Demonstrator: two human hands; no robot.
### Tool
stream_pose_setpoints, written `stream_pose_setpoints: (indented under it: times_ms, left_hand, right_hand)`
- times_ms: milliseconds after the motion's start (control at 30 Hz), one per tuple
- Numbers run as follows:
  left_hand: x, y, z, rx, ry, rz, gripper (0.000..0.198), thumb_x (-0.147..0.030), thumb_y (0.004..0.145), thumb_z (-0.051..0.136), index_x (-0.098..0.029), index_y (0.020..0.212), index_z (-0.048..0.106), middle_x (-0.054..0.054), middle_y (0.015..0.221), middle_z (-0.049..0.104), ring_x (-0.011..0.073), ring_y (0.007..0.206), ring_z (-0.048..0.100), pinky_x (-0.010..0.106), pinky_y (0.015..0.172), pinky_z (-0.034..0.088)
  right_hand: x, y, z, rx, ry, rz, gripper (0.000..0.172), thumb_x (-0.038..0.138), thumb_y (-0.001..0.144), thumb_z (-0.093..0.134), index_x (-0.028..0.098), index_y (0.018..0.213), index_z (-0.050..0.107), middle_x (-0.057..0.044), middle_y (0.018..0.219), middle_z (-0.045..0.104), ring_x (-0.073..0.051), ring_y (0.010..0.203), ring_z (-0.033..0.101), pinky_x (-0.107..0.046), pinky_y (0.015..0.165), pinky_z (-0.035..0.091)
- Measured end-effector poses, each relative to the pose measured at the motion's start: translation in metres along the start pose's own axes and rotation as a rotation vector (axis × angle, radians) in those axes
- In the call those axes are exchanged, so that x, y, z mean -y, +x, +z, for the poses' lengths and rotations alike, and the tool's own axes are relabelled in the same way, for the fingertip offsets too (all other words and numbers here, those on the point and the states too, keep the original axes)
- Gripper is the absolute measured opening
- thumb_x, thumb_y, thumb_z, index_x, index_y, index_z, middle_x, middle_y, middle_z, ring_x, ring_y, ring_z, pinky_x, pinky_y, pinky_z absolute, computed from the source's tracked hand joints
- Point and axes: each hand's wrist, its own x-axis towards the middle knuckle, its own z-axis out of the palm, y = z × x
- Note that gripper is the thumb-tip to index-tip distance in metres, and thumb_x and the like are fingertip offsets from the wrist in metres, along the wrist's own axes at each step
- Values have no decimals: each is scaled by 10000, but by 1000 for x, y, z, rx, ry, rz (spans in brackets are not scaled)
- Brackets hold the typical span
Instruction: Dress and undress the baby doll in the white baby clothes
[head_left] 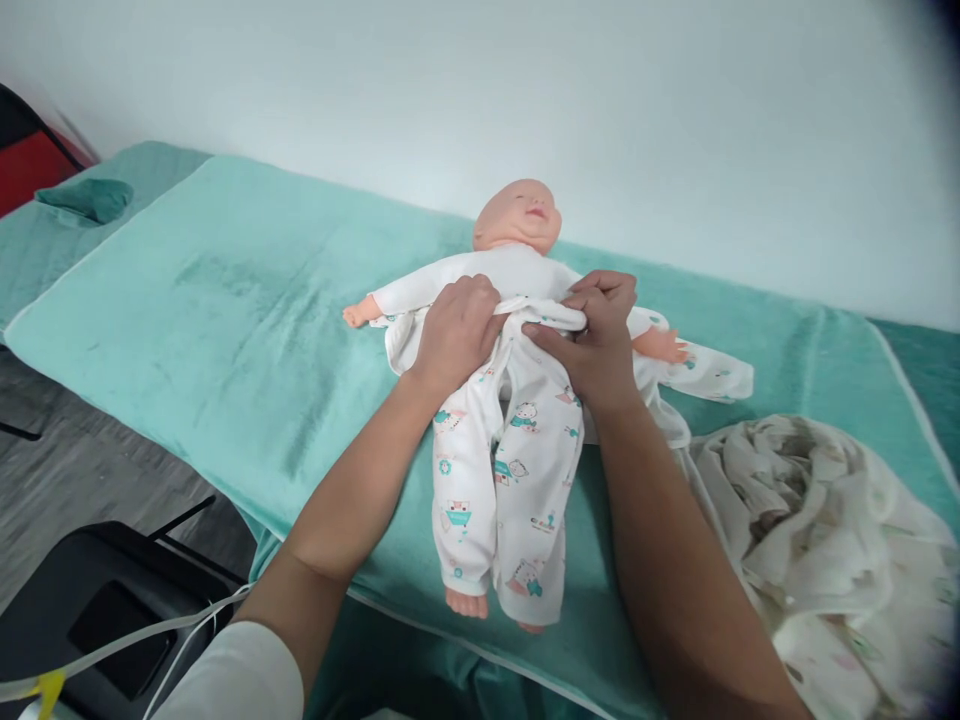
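A baby doll (517, 215) lies on its back, its head toward the wall and its feet toward me. It has a white long-sleeved top (442, 278) on its arms and chest, and printed white pants (529, 460) on its legs. At the doll's waist, my left hand (461, 330) is closed on the left side of the pants' waistband (544, 308). My right hand (600, 335) pinches the right side of that waistband between thumb and fingers. Under the doll lies a printed baby jacket (709, 372), one sleeve spread out to the right.
A green cover (247, 300) lies over the long bed, which stands against a white wall (375, 90). Crumpled printed cloth (810, 510) is heaped at the right. A black chair (112, 620) and a pale cable (142, 632) are at lower left.
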Motion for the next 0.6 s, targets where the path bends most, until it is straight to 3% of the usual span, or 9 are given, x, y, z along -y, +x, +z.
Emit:
stream_pose_setpoints:
  times_ms: [100,233,333,467,600]
  left_hand:
    - [6,-3,10,-125,-30,31,599,-568,1094,115,-208,951,572,89,893,660,217,790,606,363,743,442]
    - [5,-6,9,-195,-32,-32,598,-668,1069,245,-217,834,560,14,666,546,162,602,502,324,620,322]
    - [1,-6,2,-210,-76,-97,600,-678,1058,322,-222,722,522,-24,563,427,133,517,413,318,579,252]
    - [0,-8,-6,-205,-138,-160,589,-624,1072,358,-222,669,506,-32,539,381,130,499,401,328,575,223]
    - [1,-17,-15,-144,-169,-286,570,-556,1072,410,-221,612,451,-28,539,376,136,511,393,337,593,222]
  right_hand:
    - [2,-2,1,-113,16,-67,449,584,808,781,261,679,497,-60,910,568,-283,981,553,-502,919,497]
    - [-1,-9,0,-184,31,-45,460,482,819,755,272,603,406,6,652,507,-213,703,485,-413,734,458]
    - [-4,-15,-4,-172,45,55,397,386,753,757,261,585,419,32,588,456,-175,623,442,-352,642,403]
    - [2,-20,-12,-82,94,246,246,273,671,724,232,599,492,66,546,409,-123,569,368,-281,553,299]
    - [7,-21,-21,4,80,353,111,220,650,675,215,659,564,69,575,480,-115,588,384,-267,574,320]
